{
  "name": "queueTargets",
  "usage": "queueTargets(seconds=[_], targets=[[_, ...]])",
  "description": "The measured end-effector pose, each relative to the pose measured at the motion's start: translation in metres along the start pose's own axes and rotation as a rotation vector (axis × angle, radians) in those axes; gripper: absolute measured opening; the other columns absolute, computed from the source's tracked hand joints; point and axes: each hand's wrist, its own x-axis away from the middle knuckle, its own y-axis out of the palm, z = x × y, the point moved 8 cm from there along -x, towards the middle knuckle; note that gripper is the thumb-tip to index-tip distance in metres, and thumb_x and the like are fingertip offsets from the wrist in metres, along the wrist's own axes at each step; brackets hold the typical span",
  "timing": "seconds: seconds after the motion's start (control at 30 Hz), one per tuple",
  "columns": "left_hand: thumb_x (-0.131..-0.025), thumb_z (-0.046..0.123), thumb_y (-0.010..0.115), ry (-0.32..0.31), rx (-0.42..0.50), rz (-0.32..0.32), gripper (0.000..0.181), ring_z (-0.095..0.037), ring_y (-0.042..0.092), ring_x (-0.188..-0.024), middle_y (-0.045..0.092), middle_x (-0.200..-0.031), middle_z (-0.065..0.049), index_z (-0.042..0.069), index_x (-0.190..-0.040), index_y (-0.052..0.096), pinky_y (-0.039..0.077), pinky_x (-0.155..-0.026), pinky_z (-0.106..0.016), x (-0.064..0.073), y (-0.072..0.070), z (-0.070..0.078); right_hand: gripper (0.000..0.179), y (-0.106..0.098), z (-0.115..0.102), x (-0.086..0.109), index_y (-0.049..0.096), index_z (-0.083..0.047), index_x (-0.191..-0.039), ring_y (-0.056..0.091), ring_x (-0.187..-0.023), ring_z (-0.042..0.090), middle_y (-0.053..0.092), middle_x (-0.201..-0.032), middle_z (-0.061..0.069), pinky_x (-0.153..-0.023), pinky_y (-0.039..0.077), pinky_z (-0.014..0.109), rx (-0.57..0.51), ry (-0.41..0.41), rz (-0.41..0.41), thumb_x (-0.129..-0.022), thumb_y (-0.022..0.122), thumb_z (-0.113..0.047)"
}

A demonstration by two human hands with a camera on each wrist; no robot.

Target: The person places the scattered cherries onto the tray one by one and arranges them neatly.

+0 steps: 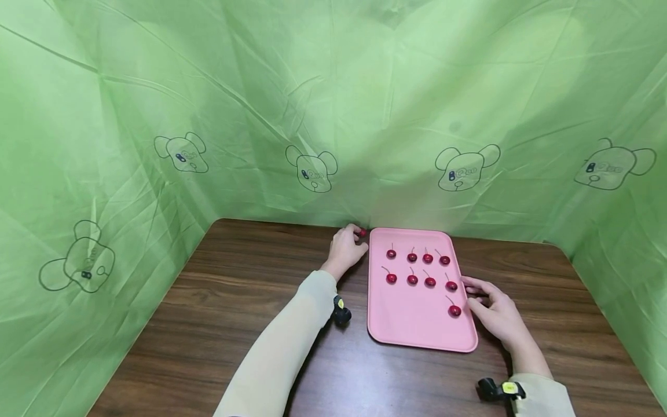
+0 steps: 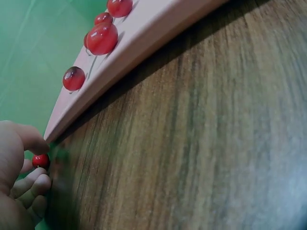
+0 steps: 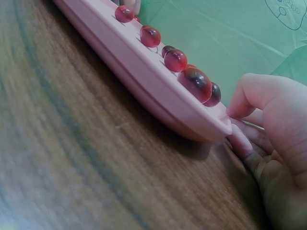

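My left hand [image 1: 346, 250] reaches to the back of the table, beside the far left corner of a pink tray [image 1: 411, 324]. Its fingertips are right at a red cherry [image 1: 362, 233] off the tray; in the head view the thumb stands apart from it. The left wrist view has this cherry [image 2: 41, 161] between thumb and fingers. My right hand [image 1: 497, 313] rests at the tray's right edge, fingertips touching the rim, as the right wrist view also shows. Several stemmed cherries [image 1: 412, 280] lie on the tray in two rows, with a single cherry [image 1: 454, 311] nearer the front right.
The tray lies flat on a dark wooden table [image 1: 250, 289]. Green fabric [image 1: 385, 116] with bear-head outlines hangs close behind the table's back edge and along both sides. Small black devices are strapped at both wrists over pale sleeves [image 1: 292, 336].
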Motion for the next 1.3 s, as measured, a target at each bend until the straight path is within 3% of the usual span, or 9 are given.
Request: queueTargets(seconds=[0.17, 0.4, 0.5, 0.8, 0.87, 1.07, 1.3], targets=[[-0.093, 0.02, 0.078, -0.025, -0.059, -0.032, 0.044, -0.027, 0.072, -0.11, 0.075, -0.114, -0.011, 0.006, -0.133, 0.07, 0.058, -0.095, -0.044, 0.007, -0.009, 0.014, 0.045, 0.0, 0.0, -0.001, 0.064, -0.003, -0.148, 0.058, -0.107, -0.008, 0.071, -0.13, 0.021, -0.086, 0.046, 0.008, -0.003, -0.007, 0.004, -0.104, 0.07, -0.006], [-0.086, 0.025, 0.079, 0.002, -0.089, -0.006, 0.054, -0.027, 0.071, -0.101, 0.073, -0.106, -0.009, 0.009, -0.137, 0.07, 0.058, -0.089, -0.048, -0.01, 0.013, -0.009, 0.045, -0.001, -0.001, 0.0, 0.064, -0.003, -0.149, 0.058, -0.107, -0.007, 0.071, -0.131, 0.021, -0.086, 0.046, 0.008, 0.002, -0.002, 0.001, -0.104, 0.07, -0.007], [-0.086, 0.025, 0.077, 0.025, -0.122, -0.003, 0.054, -0.024, 0.07, -0.096, 0.072, -0.103, -0.007, 0.011, -0.138, 0.07, 0.058, -0.083, -0.046, -0.012, 0.014, -0.01, 0.045, 0.0, -0.001, -0.001, 0.064, -0.004, -0.149, 0.058, -0.107, -0.007, 0.071, -0.131, 0.021, -0.086, 0.046, 0.008, 0.008, -0.001, 0.0, -0.104, 0.07, -0.008], [-0.088, 0.025, 0.081, 0.067, -0.074, -0.028, 0.039, -0.023, 0.065, -0.096, 0.068, -0.101, -0.004, 0.017, -0.126, 0.077, 0.057, -0.08, -0.044, -0.001, 0.005, 0.004, 0.046, -0.001, -0.002, 0.0, 0.064, -0.004, -0.15, 0.057, -0.106, -0.007, 0.071, -0.132, 0.021, -0.085, 0.046, 0.008, 0.014, 0.013, -0.002, -0.105, 0.07, -0.009], [-0.089, 0.027, 0.082, 0.087, -0.1, -0.015, 0.033, -0.021, 0.064, -0.095, 0.067, -0.099, -0.003, 0.018, -0.121, 0.078, 0.056, -0.077, -0.043, -0.001, 0.006, 0.005, 0.046, -0.001, -0.002, 0.0, 0.063, -0.004, -0.15, 0.057, -0.107, -0.007, 0.071, -0.132, 0.021, -0.086, 0.046, 0.008, 0.017, 0.015, -0.004, -0.104, 0.071, -0.01], [-0.091, 0.022, 0.084, 0.087, -0.091, -0.025, 0.023, -0.025, 0.064, -0.095, 0.065, -0.098, -0.006, 0.013, -0.111, 0.079, 0.056, -0.082, -0.046, 0.011, -0.004, 0.015, 0.046, -0.001, -0.001, 0.001, 0.063, -0.004, -0.15, 0.057, -0.107, -0.007, 0.071, -0.132, 0.021, -0.086, 0.046, 0.008, 0.023, 0.02, -0.009, -0.105, 0.071, -0.01], [-0.093, 0.022, 0.08, 0.083, -0.068, -0.02, 0.022, -0.023, 0.065, -0.099, 0.068, -0.105, -0.005, 0.013, -0.113, 0.079, 0.056, -0.087, -0.044, 0.017, -0.006, 0.011, 0.046, -0.001, -0.002, 0.0, 0.064, -0.003, -0.149, 0.058, -0.106, -0.008, 0.071, -0.131, 0.021, -0.085, 0.046, 0.007, 0.015, 0.002, -0.002, -0.104, 0.07, -0.008]])
